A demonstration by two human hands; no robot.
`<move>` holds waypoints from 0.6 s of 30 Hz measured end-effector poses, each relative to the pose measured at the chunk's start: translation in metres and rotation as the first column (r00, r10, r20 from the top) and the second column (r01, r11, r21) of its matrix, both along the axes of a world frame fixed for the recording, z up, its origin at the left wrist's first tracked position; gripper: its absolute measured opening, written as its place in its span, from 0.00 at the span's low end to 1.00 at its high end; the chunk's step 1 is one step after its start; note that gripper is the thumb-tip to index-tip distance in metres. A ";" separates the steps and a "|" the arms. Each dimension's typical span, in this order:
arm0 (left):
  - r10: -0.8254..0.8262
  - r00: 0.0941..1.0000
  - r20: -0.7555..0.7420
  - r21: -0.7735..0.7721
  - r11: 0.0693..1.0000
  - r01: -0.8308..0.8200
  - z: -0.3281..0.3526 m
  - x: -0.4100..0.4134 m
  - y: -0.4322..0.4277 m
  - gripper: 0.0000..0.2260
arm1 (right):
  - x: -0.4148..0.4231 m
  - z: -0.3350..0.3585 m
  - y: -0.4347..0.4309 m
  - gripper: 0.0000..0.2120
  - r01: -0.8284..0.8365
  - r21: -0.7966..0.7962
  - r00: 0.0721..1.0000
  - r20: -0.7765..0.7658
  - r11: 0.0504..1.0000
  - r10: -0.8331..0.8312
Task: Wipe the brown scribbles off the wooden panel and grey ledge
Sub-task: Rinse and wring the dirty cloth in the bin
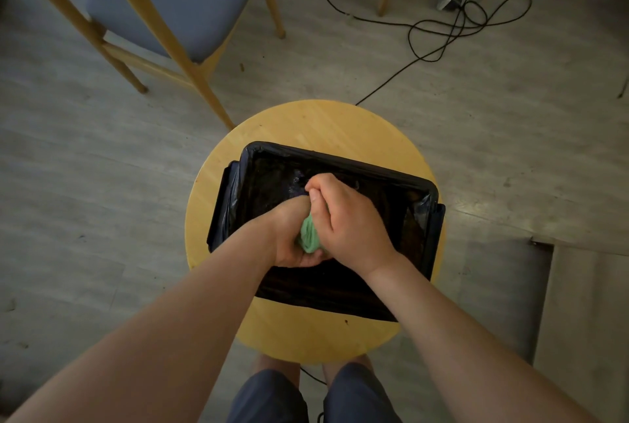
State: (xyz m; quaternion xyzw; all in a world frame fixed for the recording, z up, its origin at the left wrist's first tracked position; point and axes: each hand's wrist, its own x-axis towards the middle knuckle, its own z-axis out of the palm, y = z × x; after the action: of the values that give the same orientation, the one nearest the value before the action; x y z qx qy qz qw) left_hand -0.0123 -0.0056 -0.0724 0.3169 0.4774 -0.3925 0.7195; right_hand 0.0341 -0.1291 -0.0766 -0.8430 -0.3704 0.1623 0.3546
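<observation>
Fingers of the left hand (291,238) were curled round the near end of a green cloth (308,235), gripping it from below. The right hand (347,218) was clenched over the far end from above, its thumb laid along the knuckles of the left. The cloth was bunched into a tight roll between the two fists, with only a short stretch of it showing. Both hands were held over a rectangular bin (340,159) lined with a black bag, whose edges were folded down over the rim. The bin stood on a round wooden table (306,123), a little toward its right side. Beyond the table on the grey floor (102,184) stood a wooden chair (177,3) with a blue seat, and black cables (442,31) looped off to the right. Blue shorts (269,398) showed below the table's near edge.
</observation>
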 end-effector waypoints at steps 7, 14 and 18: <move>-0.171 0.984 0.047 0.587 0.802 0.111 -0.007 0.004 -0.020 0.17 | -0.004 -0.003 0.010 0.08 0.377 -0.225 0.810 -0.390 0.898 -0.438; -0.486 0.864 0.131 0.939 0.339 0.049 -0.015 -0.007 -0.030 0.28 | 0.004 -0.016 0.020 0.09 0.433 -0.564 0.136 -0.730 0.703 -0.669; -0.738 0.661 0.135 0.990 0.074 -0.120 -0.025 -0.018 -0.033 0.26 | 0.009 -0.012 0.012 0.09 0.279 -0.644 -0.116 -0.759 0.713 -0.640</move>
State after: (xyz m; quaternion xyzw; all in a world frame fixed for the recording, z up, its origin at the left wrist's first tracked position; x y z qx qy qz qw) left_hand -0.0303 -0.0388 -0.0977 0.9105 0.2437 -0.0152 0.3337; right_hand 0.0428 -0.1174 -0.0887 -0.6213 0.3126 0.5857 0.4162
